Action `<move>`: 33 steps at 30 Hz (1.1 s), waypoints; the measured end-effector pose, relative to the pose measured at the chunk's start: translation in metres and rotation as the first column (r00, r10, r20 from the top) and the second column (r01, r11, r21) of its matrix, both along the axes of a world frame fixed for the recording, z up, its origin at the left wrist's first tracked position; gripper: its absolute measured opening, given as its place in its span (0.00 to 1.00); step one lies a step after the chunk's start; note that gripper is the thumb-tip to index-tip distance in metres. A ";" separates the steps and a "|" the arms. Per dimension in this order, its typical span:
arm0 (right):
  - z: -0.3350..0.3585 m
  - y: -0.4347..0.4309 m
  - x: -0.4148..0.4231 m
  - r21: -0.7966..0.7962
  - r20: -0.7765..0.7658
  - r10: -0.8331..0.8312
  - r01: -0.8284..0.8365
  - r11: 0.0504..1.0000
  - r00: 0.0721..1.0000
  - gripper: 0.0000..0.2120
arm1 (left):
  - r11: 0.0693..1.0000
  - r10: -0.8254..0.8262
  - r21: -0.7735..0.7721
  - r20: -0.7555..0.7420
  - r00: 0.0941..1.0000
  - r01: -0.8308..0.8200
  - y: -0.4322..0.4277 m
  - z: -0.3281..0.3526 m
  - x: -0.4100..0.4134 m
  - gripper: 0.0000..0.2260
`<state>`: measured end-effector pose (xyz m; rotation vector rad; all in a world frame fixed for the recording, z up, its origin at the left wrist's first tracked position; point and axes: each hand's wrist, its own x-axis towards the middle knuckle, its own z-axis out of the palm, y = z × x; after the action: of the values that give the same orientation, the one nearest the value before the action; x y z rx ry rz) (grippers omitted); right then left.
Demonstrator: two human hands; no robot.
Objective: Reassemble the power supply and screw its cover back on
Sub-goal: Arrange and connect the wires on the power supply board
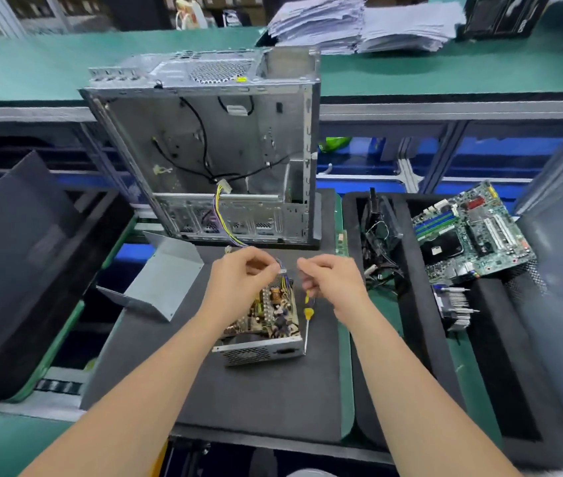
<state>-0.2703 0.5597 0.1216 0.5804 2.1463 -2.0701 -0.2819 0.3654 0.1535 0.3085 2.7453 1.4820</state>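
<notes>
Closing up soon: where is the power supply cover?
Head view: the cover lies at the dark mat's left edge, left of the open power supply, near the computer case.

A brown-and-tan board (273,315) is seen just under the left fingers (262,265), set in a silver housing (262,352) whose near face is patterned with a mesh of small holes. Purple and yellow wires (218,204) are seen beyond those fingers. A yellow handle is shown on the screwdriver (307,309) below the right fingers (307,266). A plain grey cover (166,280) is seen left of the fingers, on a dark grey mat (238,390). Beyond the fingers a silver case (238,149) is seen; to their right, a green motherboard (472,228). The desk (32,63) is coloured green, the papers (359,25) white.
</notes>
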 end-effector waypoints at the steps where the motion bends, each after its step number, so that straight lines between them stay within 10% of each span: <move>1: -0.009 0.002 -0.004 0.244 0.010 -0.056 0.052 0.968 0.998 0.06 | 0.995 0.038 0.090 0.086 0.996 -0.045 -0.007 -0.007 -0.002 0.01; 3: -0.026 0.003 -0.007 0.544 0.082 -0.092 0.033 0.838 0.992 0.07 | 0.947 0.089 0.274 0.278 0.957 -0.167 -0.020 -0.021 -0.002 0.02; 11: -0.053 -0.028 -0.010 0.708 0.265 -0.122 -0.107 0.698 0.957 0.18 | 0.679 -0.035 0.587 0.625 0.780 -0.440 -0.055 -0.050 0.001 0.06; 15: -0.012 -0.023 -0.005 0.792 -0.026 -0.203 0.144 0.593 0.979 0.13 | 0.410 -0.235 0.692 0.710 0.664 -0.594 -0.063 -0.052 -0.003 0.07; 19: 0.046 -0.039 0.002 0.505 -0.444 -0.284 0.499 0.705 0.850 0.08 | 0.127 -0.408 0.655 0.719 0.562 -0.745 -0.067 -0.053 -0.003 0.08; 24: 0.062 -0.096 0.002 -0.068 -0.506 -0.308 0.318 0.946 0.806 0.09 | 0.033 -0.456 0.602 0.719 0.525 -0.798 -0.067 -0.059 0.003 0.12; 33: 0.027 -0.140 0.001 -0.100 -0.480 -0.195 0.167 0.981 0.855 0.09 | -0.138 -0.471 0.550 0.695 0.543 -0.824 -0.070 -0.059 0.003 0.14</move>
<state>-0.2694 0.4198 0.1482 0.2763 2.3478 -2.6040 -0.2793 0.2959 0.0944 -0.8747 0.2623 2.5153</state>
